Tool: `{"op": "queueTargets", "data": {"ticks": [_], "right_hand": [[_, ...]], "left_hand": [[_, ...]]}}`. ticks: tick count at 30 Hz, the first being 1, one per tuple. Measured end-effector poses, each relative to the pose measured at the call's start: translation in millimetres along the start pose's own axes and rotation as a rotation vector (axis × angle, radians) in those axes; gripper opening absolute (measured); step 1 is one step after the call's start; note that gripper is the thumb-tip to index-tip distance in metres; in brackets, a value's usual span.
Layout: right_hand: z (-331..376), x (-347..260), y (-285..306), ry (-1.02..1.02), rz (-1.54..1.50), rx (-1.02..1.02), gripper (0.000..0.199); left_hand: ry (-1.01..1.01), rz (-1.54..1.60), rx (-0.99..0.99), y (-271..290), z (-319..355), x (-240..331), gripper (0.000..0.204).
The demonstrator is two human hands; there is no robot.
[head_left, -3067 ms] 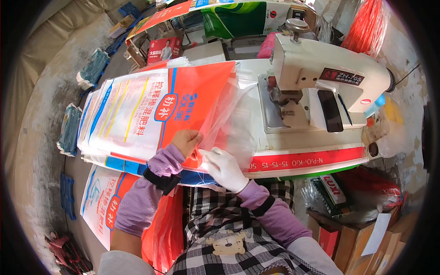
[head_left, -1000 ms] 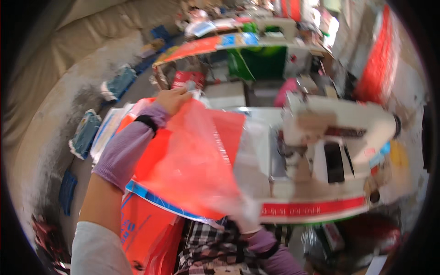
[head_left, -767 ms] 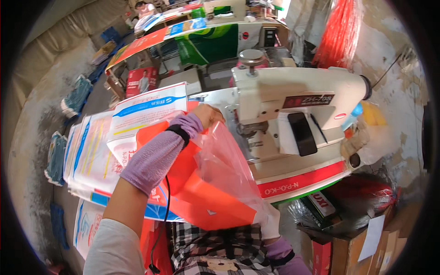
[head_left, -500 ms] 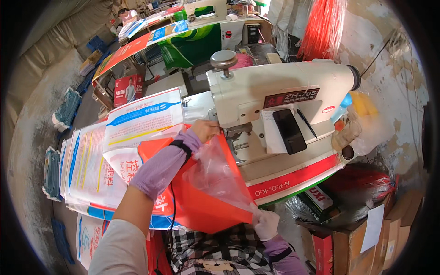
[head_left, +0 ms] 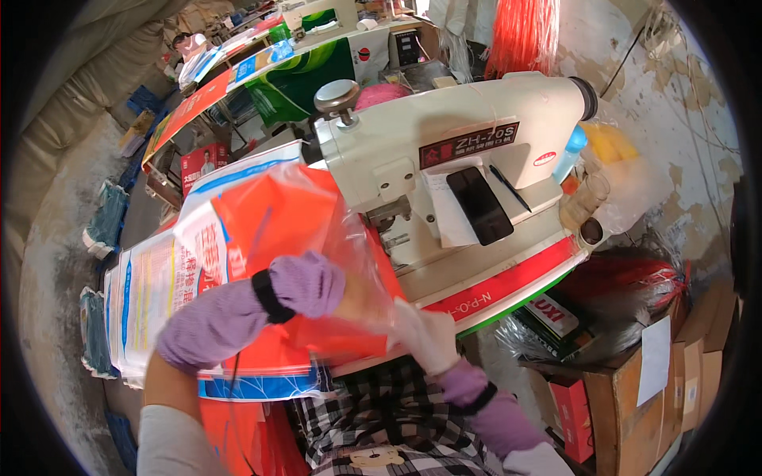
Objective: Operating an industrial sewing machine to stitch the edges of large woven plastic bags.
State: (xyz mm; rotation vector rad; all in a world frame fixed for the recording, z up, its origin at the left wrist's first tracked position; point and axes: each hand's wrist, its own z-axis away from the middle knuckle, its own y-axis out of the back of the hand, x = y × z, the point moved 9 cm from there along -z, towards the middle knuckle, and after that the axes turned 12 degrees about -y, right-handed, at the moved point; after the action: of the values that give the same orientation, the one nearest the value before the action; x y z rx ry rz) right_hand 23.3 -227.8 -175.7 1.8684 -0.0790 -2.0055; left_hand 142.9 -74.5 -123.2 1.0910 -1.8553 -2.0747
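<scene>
Left hand point(head_left: 361, 297) inside clear liner point(head_left: 349, 238), grip hidden; right hand point(head_left: 425, 333) pinches its edge, orange bag point(head_left: 270, 222) just behind.

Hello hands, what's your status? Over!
Left hand inside orange bag. Right hand gripping its edge. Sewing machine close behind.

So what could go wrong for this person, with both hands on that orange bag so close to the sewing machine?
The left hand sits inside the orange bag just beside the sewing machine head, so its fingers might stray toward the needle area. The thin clear liner looks loose and could bunch or snag under the machine. The white-gloved right hand grips only the bag's lower edge, so the bag may slip off the stack of printed sacks.
</scene>
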Motion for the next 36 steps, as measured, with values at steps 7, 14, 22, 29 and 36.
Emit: {"op": "queueTargets", "data": {"ticks": [7, 14, 22, 29, 36], "right_hand": [[-74, 7, -19, 0.070, -0.009, 0.175, 0.038], [38, 5, -128, -0.360, -0.883, -0.473, 0.021], [29, 18, -67, -0.276, -0.960, 0.086, 0.036], [69, 29, -66, -0.516, -1.170, -0.153, 0.034], [75, 33, -48, -0.451, -0.745, -0.142, 0.022]], "left_hand": [[-0.106, 0.355, -0.388, 54, 139, -16, 0.024], [0.449, 1.832, -0.163, 56, 160, 160, 0.031], [0.834, 2.200, -0.188, 60, 118, 170, 0.053], [0.524, 1.269, 0.434, 75, 65, 109, 0.046], [0.646, 1.935, -0.305, 46, 85, 184, 0.048]]}}
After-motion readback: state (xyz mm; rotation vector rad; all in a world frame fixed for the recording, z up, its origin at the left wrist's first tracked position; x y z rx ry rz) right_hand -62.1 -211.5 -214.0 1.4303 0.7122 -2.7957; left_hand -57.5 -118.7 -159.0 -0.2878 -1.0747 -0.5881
